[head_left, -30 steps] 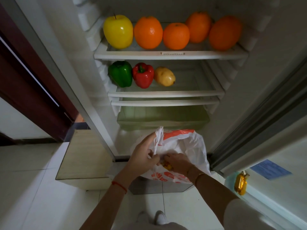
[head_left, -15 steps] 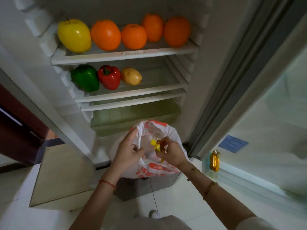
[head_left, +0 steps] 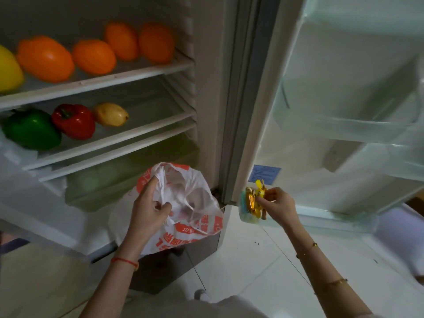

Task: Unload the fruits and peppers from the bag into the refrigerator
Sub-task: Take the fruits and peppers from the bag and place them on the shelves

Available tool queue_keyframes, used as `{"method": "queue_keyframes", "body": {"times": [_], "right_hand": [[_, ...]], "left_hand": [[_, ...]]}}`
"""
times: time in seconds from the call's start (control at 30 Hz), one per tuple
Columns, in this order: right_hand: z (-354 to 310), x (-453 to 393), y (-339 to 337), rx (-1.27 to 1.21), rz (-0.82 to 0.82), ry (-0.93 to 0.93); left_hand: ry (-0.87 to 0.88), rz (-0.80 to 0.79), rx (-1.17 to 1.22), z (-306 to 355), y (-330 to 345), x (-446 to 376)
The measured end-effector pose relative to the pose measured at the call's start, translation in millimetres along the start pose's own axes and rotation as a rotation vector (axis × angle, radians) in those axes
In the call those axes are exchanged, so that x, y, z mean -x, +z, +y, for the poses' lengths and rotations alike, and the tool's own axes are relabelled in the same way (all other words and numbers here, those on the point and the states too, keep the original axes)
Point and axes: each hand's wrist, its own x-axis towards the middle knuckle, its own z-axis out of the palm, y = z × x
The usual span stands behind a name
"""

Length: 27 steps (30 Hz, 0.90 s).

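A white plastic bag (head_left: 183, 228) with orange print hangs open in front of the fridge's bottom. My left hand (head_left: 149, 207) grips its rim. My right hand (head_left: 277, 205) pinches a small yellow wrapped item (head_left: 259, 188) right of the bag, at the door's lowest bin, beside a golden packet (head_left: 250, 200). On the top shelf (head_left: 128, 75) lie a yellow apple (head_left: 6, 67) and several oranges (head_left: 46, 58). The shelf below holds a green pepper (head_left: 32, 129), a red pepper (head_left: 73, 121) and a yellow fruit (head_left: 111, 114). What is inside the bag is hidden.
The fridge door (head_left: 344, 88) stands open on the right with clear bins (head_left: 344, 129). A greenish crisper drawer (head_left: 128, 175) sits under the lowest shelf. White floor tiles (head_left: 252, 260) lie below, and my shoe tip (head_left: 200, 294) shows near the bottom.
My right hand came out of the bag with the small yellow item and moved right to the door's bottom bin. My view swung right toward the door. The left hand stays on the bag.
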Motion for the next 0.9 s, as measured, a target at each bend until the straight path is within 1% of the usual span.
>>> {"method": "queue_keyframes", "body": {"times": [0.1, 0.23, 0.4, 0.53, 0.67, 0.73, 0.83, 0.9], "right_hand": [[14, -12, -9, 0.084, -0.014, 0.077], [26, -37, 1, 0.164, -0.050, 0.177], [37, -54, 19, 0.329, -0.154, 0.206], [36, -55, 25, 0.467, -0.213, 0.173], [29, -58, 19, 0.533, -0.282, 0.165], [23, -55, 14, 0.586, -0.255, 0.135], [4, -49, 9, 0.679, -0.152, 0.023], [-15, -43, 13, 0.642, -0.099, -0.084]], "left_hand": [[0.003, -0.012, -0.013, 3, 4, -2], [-0.004, -0.040, -0.022, 6, 4, -1], [-0.017, -0.027, 0.004, 8, 4, 5], [-0.029, -0.028, 0.033, 9, 2, 8], [-0.029, -0.012, 0.052, 10, 1, 10], [-0.030, -0.011, 0.052, 10, 1, 10], [-0.031, -0.018, 0.043, 9, 0, 11], [-0.031, -0.015, 0.040, 7, -1, 11]]}}
